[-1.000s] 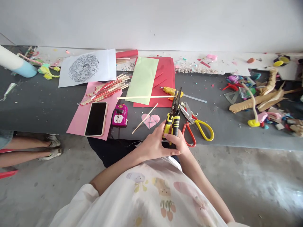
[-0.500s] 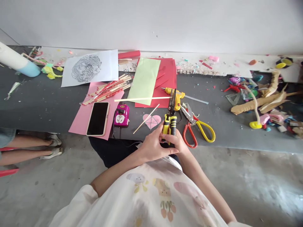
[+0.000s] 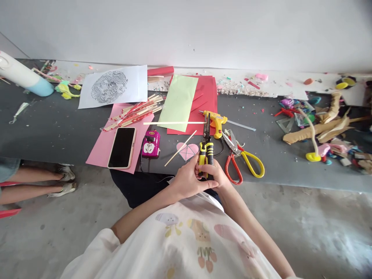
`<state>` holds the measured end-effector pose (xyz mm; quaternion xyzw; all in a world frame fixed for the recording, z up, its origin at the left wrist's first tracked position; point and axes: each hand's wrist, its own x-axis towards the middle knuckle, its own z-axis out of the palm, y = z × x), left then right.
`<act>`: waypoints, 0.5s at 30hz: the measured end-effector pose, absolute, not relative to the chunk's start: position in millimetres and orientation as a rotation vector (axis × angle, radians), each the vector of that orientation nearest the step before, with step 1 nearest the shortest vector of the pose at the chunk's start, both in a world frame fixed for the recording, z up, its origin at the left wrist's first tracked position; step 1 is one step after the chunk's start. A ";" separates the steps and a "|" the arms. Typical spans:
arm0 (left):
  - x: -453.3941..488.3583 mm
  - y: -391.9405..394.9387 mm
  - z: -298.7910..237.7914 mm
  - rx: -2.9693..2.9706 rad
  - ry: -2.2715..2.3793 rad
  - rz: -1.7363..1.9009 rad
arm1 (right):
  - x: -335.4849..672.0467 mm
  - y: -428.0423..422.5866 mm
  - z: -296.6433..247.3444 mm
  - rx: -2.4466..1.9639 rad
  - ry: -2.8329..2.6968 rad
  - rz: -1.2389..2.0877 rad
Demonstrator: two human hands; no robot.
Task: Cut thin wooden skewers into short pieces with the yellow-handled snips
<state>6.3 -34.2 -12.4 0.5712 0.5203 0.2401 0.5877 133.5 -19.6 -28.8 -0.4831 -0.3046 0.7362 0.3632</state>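
Note:
Both hands grip the yellow-and-black handles of a pair of cutting pliers at the near edge of the dark table. My left hand wraps the handles from the left, and my right hand closes on them from the right. The jaws point away from me and meet the right end of a long thin wooden stick lying across green paper and red paper. A pink paper heart with a second stick across it lies just left of the pliers.
Red-and-yellow scissors and a yellow glue gun lie right of the pliers. A phone on pink paper, a magenta socket, a stick bundle and a dragon print sit left. Craft scraps fill the right. Another person's legs are at far left.
The pliers' jaws have swung left and squeezed together at the end of the long stick. The hands drew slightly closer to me; the view shifted a little.

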 end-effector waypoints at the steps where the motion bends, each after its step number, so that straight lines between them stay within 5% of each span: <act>1: 6.2 -34.1 -12.1 1.326 1.216 0.555 | 133.4 -19.4 -28.8 -1.247 -0.779 1.897; 15: 4.8 -31.8 -14.0 1.249 1.274 0.592 | 127.8 -13.0 -26.6 -1.216 -0.713 1.962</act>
